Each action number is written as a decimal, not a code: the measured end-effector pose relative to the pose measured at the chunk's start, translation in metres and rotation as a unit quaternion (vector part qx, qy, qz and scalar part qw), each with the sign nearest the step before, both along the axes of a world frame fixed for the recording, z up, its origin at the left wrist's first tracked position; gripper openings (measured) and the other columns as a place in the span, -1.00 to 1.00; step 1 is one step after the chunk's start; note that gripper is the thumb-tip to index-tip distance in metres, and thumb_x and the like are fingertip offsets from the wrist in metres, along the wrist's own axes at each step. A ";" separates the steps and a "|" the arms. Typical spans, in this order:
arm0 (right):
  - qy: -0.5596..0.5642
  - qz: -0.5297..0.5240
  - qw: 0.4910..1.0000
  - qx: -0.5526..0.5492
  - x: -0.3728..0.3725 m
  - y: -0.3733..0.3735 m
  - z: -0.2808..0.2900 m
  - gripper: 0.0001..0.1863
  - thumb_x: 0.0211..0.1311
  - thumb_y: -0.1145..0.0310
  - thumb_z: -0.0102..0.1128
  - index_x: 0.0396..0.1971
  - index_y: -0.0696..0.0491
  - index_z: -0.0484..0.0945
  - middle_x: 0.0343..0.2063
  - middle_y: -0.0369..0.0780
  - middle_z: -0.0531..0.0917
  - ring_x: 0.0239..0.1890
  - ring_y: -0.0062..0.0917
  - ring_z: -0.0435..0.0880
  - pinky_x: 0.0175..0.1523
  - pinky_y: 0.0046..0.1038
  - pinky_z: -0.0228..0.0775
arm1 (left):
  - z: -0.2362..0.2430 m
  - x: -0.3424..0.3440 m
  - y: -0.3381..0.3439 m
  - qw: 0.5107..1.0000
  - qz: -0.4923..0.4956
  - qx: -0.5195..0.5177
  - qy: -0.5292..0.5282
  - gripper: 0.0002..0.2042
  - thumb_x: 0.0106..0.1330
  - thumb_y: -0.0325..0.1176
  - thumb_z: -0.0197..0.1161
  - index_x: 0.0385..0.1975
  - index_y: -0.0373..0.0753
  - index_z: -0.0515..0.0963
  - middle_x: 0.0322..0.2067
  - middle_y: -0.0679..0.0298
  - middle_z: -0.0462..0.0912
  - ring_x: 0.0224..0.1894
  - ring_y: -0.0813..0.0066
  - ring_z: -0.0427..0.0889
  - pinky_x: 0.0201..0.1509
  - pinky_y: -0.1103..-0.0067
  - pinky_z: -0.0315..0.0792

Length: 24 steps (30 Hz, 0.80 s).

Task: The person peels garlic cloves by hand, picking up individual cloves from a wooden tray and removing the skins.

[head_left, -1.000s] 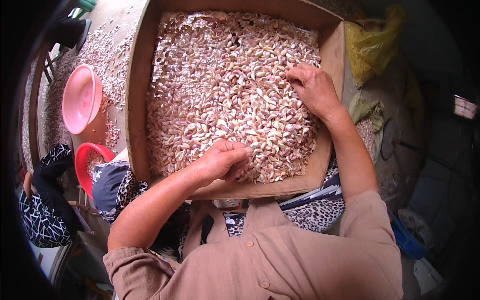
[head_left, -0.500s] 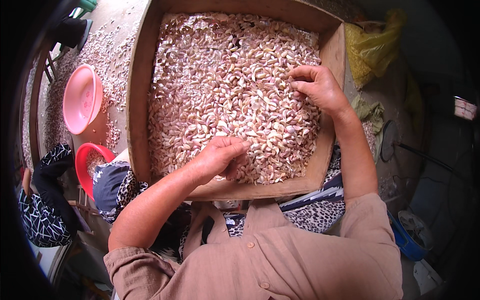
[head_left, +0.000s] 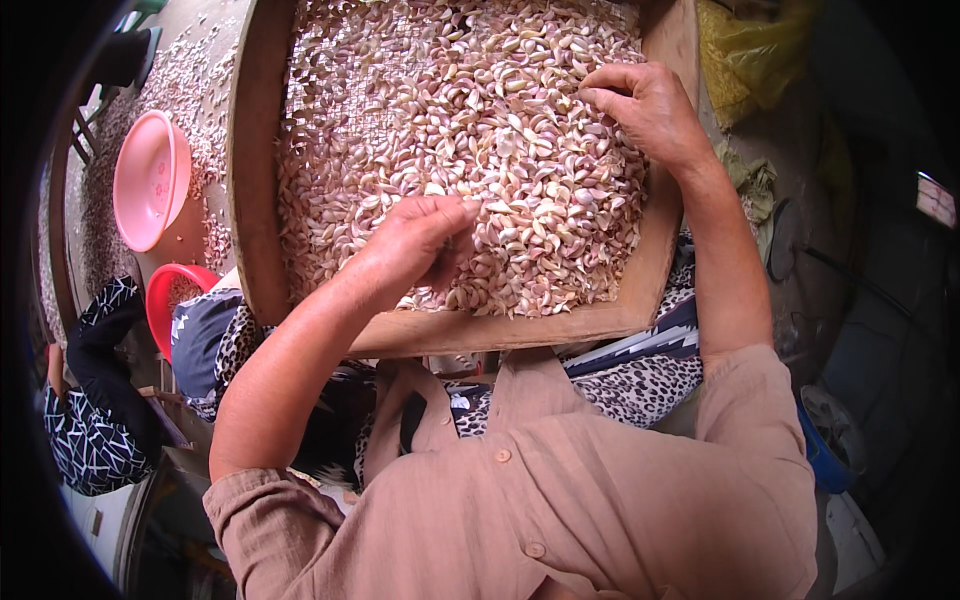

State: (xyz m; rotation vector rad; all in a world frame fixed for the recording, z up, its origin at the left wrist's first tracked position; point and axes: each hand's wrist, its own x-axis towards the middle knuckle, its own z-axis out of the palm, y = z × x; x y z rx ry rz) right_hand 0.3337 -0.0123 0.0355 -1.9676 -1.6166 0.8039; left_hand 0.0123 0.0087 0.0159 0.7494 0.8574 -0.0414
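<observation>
Many garlic cloves (head_left: 540,190) in wooden tray (head_left: 540,330) | left fingers (head_left: 448,217) curled | right fingers (head_left: 620,77) nearly together | any hold unclear

On my left I see a pink basin (head_left: 135,200) on the floor, and nearer to me a red basin (head_left: 158,322). Beyond them, at the far left, sits another person in a black-and-white patterned garment (head_left: 92,445). Leopard-print cloth (head_left: 640,390) lies about my lap. On my right I have a yellow sack (head_left: 760,60), a pale green sack (head_left: 750,185) and, closer in, a blue tub (head_left: 826,462).
</observation>
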 end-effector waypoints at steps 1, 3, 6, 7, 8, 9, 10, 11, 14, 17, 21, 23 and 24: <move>-0.004 0.006 1.000 0.005 0.000 -0.001 0.000 -0.78 0.15 0.40 0.36 -0.23 0.18 0.76 -0.32 -0.10 0.80 -0.27 -0.44 0.78 -0.05 -0.41 0.58 | 0.000 -0.001 0.004 1.000 -0.008 0.003 -0.003 -0.59 0.58 -0.08 0.09 -0.57 -0.11 0.41 -0.64 0.41 0.42 -0.74 0.67 0.29 -0.70 0.65 0.15; -0.020 0.025 0.999 0.014 -0.001 -0.002 0.004 -0.75 0.15 0.40 0.35 -0.19 0.17 0.75 -0.28 -0.08 0.80 -0.22 -0.38 0.79 -0.01 -0.39 0.58 | -0.001 -0.003 0.005 0.999 -0.033 -0.001 -0.003 -0.59 0.59 -0.08 0.08 -0.56 -0.11 0.44 -0.65 0.41 0.44 -0.75 0.68 0.29 -0.71 0.65 0.14; -0.053 0.048 0.997 0.022 -0.004 -0.006 0.010 -0.71 0.14 0.43 0.32 -0.13 0.15 0.74 -0.25 -0.07 0.80 -0.18 -0.33 0.80 0.00 -0.37 0.59 | -0.004 -0.004 0.000 0.995 -0.097 -0.018 -0.002 -0.59 0.60 -0.09 0.05 -0.54 -0.13 0.47 -0.67 0.41 0.46 -0.77 0.69 0.29 -0.71 0.65 0.11; -0.063 0.048 0.997 0.020 -0.002 -0.008 0.009 -0.70 0.14 0.43 0.31 -0.11 0.15 0.73 -0.24 -0.07 0.79 -0.18 -0.33 0.80 0.01 -0.37 0.59 | -0.003 -0.003 -0.004 0.992 -0.125 -0.018 -0.006 -0.59 0.61 -0.10 0.05 -0.54 -0.13 0.48 -0.68 0.40 0.46 -0.77 0.69 0.30 -0.71 0.66 0.11; -0.072 0.047 0.996 0.019 -0.001 -0.009 0.008 -0.69 0.14 0.44 0.30 -0.10 0.14 0.73 -0.24 -0.06 0.79 -0.18 -0.32 0.80 0.01 -0.37 0.59 | -0.003 -0.003 -0.009 0.988 -0.152 -0.019 -0.010 -0.59 0.61 -0.10 0.04 -0.53 -0.14 0.50 -0.68 0.40 0.46 -0.78 0.69 0.30 -0.71 0.66 0.10; -0.069 0.042 0.997 0.015 -0.001 -0.009 0.010 -0.70 0.13 0.44 0.29 -0.11 0.14 0.73 -0.24 -0.07 0.79 -0.18 -0.32 0.80 0.01 -0.36 0.59 | -0.006 -0.005 -0.014 0.986 -0.161 -0.034 -0.015 -0.58 0.62 -0.11 0.02 -0.52 -0.17 0.51 -0.67 0.43 0.45 -0.75 0.71 0.31 -0.69 0.67 0.11; -0.065 0.036 0.997 0.011 -0.002 -0.008 0.014 -0.70 0.13 0.44 0.29 -0.12 0.14 0.73 -0.24 -0.07 0.79 -0.18 -0.32 0.80 0.01 -0.36 0.59 | -0.007 -0.006 -0.018 0.984 -0.177 -0.022 -0.026 -0.59 0.62 -0.11 0.02 -0.51 -0.17 0.51 -0.67 0.45 0.44 -0.74 0.72 0.31 -0.67 0.67 0.12; -0.061 0.030 0.998 0.007 -0.003 -0.008 0.016 -0.71 0.13 0.44 0.28 -0.13 0.14 0.73 -0.24 -0.07 0.79 -0.17 -0.32 0.80 0.01 -0.36 0.59 | -0.007 -0.007 -0.021 0.980 -0.194 -0.010 -0.038 -0.59 0.62 -0.12 0.02 -0.51 -0.18 0.51 -0.67 0.46 0.43 -0.72 0.73 0.32 -0.66 0.68 0.14; -0.066 0.035 0.997 0.021 0.009 -0.009 0.014 -0.73 0.12 0.44 0.28 -0.16 0.15 0.73 -0.27 -0.08 0.79 -0.19 -0.35 0.80 0.00 -0.37 0.59 | -0.008 -0.006 -0.023 0.974 -0.221 -0.003 -0.052 -0.63 0.61 -0.20 0.04 -0.50 -0.20 0.52 -0.66 0.48 0.42 -0.69 0.75 0.32 -0.63 0.67 0.18; -0.056 0.040 0.997 -0.018 0.014 -0.010 0.016 -0.76 0.12 0.47 0.27 -0.19 0.17 0.73 -0.30 -0.10 0.79 -0.21 -0.38 0.79 -0.01 -0.38 0.59 | -0.007 -0.006 -0.024 0.974 -0.220 -0.010 -0.048 -0.66 0.60 -0.27 0.05 -0.50 -0.20 0.53 -0.65 0.48 0.42 -0.69 0.73 0.32 -0.63 0.65 0.18; -0.037 0.067 0.997 -0.021 0.010 -0.010 0.017 -0.78 0.13 0.50 0.25 -0.22 0.20 0.72 -0.33 -0.16 0.77 -0.23 -0.49 0.75 -0.03 -0.44 0.56 | -0.004 -0.006 -0.024 0.975 -0.216 -0.013 -0.056 -0.68 0.61 -0.26 0.05 -0.44 -0.21 0.56 -0.63 0.51 0.42 -0.65 0.77 0.31 -0.59 0.68 0.18; -0.026 0.091 0.996 -0.007 0.013 -0.011 0.011 -0.82 0.19 0.51 0.24 -0.23 0.24 0.68 -0.39 -0.25 0.73 -0.26 -0.65 0.68 -0.09 -0.51 0.52 | -0.004 -0.006 -0.026 0.975 -0.215 -0.009 -0.058 -0.71 0.60 -0.29 0.05 -0.42 -0.21 0.56 -0.63 0.50 0.42 -0.65 0.77 0.31 -0.59 0.68 0.17; -0.030 0.096 0.995 -0.007 0.012 -0.010 0.011 -0.82 0.18 0.52 0.24 -0.23 0.24 0.68 -0.39 -0.25 0.73 -0.25 -0.64 0.68 -0.09 -0.51 0.52 | -0.004 -0.007 -0.026 0.974 -0.218 -0.010 -0.054 -0.72 0.60 -0.31 0.06 -0.41 -0.22 0.56 -0.63 0.50 0.42 -0.65 0.77 0.31 -0.59 0.68 0.17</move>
